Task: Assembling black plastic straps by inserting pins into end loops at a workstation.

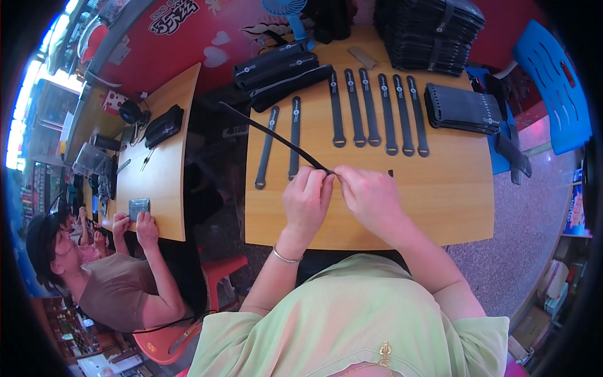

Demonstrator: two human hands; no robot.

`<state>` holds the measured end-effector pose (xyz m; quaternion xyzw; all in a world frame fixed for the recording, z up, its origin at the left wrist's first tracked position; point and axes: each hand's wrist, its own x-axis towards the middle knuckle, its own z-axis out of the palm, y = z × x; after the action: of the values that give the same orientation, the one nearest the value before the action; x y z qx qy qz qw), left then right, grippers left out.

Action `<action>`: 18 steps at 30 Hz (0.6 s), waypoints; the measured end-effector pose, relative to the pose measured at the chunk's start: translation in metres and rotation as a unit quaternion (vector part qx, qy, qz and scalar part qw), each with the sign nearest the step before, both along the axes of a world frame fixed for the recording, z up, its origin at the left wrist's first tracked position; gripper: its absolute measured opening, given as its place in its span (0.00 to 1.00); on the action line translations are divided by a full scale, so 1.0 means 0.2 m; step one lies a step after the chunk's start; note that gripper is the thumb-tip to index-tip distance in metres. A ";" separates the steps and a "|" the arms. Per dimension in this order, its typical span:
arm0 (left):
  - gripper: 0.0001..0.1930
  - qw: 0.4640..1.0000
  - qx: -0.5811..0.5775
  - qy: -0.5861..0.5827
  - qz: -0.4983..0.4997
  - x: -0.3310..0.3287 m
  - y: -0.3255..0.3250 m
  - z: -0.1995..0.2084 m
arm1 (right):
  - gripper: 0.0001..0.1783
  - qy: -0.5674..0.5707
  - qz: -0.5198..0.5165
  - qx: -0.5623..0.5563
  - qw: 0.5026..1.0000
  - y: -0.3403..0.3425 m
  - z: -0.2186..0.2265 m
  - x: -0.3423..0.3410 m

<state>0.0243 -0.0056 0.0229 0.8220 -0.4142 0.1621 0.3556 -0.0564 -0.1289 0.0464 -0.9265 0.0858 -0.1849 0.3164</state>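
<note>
A long black strap [276, 135] stretches up and to the left from my hands, seen nearly edge-on. My left hand [306, 198] pinches it close to its near end. The fingers of my right hand [367, 195] are closed on that same end, right beside the left fingertips; the tip itself is hidden. Beyond my hands, several flat black straps with looped ends lie side by side on the wooden table [440, 207]. Two are at the left, one of them a strap [267, 147] by the table's edge. A tiny black piece [391, 173] rests near my right hand.
Black strap bundles [276, 69] lie at the far left, a tall black stack [433, 31] stands at the back, and another bundle [461, 108] sits at the right. A blue chair [553, 88] is beyond. Leftward, another person [125, 276] works at a second table [163, 182].
</note>
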 end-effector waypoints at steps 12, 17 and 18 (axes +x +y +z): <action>0.07 0.991 -0.031 0.071 -0.107 0.04 0.02 0.01 | 0.08 0.005 0.000 0.070 0.998 -0.02 0.01 -0.01; 0.07 0.990 -0.028 0.062 -0.123 0.06 0.02 0.00 | 0.07 0.014 0.022 0.045 0.999 -0.06 0.00 -0.01; 0.07 0.989 -0.032 0.051 -0.134 0.06 0.02 0.01 | 0.07 0.050 0.032 0.083 0.995 -0.07 0.01 -0.01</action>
<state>0.0366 -0.0012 0.0240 0.7547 -0.4964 0.0842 0.4207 -0.0576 -0.1434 0.0490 -0.9073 0.0870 -0.1200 0.3935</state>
